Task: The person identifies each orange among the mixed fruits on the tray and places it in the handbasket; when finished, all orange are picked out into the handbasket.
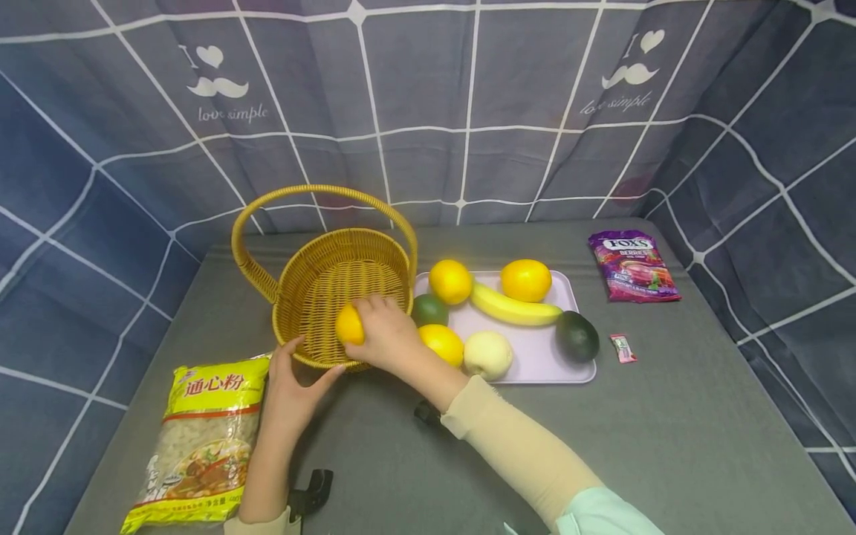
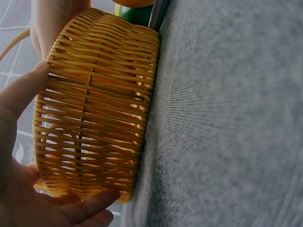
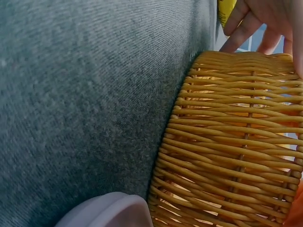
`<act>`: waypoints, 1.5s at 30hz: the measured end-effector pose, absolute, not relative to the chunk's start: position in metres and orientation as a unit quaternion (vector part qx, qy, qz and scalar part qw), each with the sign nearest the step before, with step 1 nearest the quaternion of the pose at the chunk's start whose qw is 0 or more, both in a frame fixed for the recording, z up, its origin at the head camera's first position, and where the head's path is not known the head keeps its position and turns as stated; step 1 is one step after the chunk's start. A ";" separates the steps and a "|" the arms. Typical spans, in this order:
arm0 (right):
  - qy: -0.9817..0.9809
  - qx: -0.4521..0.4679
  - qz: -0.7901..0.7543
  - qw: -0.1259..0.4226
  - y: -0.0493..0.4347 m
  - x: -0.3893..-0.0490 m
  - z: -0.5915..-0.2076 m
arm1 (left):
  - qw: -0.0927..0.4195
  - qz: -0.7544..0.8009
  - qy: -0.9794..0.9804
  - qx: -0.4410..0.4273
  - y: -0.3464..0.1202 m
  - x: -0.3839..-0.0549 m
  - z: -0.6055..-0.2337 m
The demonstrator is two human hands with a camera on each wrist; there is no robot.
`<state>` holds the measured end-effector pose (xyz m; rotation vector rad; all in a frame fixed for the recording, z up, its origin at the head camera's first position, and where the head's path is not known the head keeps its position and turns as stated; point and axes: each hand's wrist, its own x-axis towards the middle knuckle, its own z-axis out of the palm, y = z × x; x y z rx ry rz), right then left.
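A yellow-brown wicker basket [image 1: 341,293] with a tall handle stands on the grey cloth. My left hand [image 1: 294,386] holds its near left side, thumb on the rim and fingers [image 2: 90,208] spread along the woven wall. Inside the basket, near its right side, my right hand [image 1: 384,331] grips an orange [image 1: 350,325]; the hand covers part of the fruit. Right of the basket, a pale purple tray [image 1: 535,364] carries a banana [image 1: 515,306], a dark avocado [image 1: 576,336], a pale round fruit [image 1: 487,355], a green fruit [image 1: 429,310] and several yellow-orange fruits [image 1: 526,280].
A yellow bag of pasta [image 1: 207,438] lies left of my left forearm. Toward the back right is a purple candy bag [image 1: 634,266], with a small wrapped candy [image 1: 623,348] nearer me. A checked curtain [image 1: 428,104] hangs behind and along both sides.
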<state>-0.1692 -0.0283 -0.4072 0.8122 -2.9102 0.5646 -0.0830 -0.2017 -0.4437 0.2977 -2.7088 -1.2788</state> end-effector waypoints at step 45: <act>-0.906 0.261 0.325 0.074 0.020 -0.151 -0.398 | 0.061 -0.421 -0.899 0.103 -0.203 -0.083 -0.445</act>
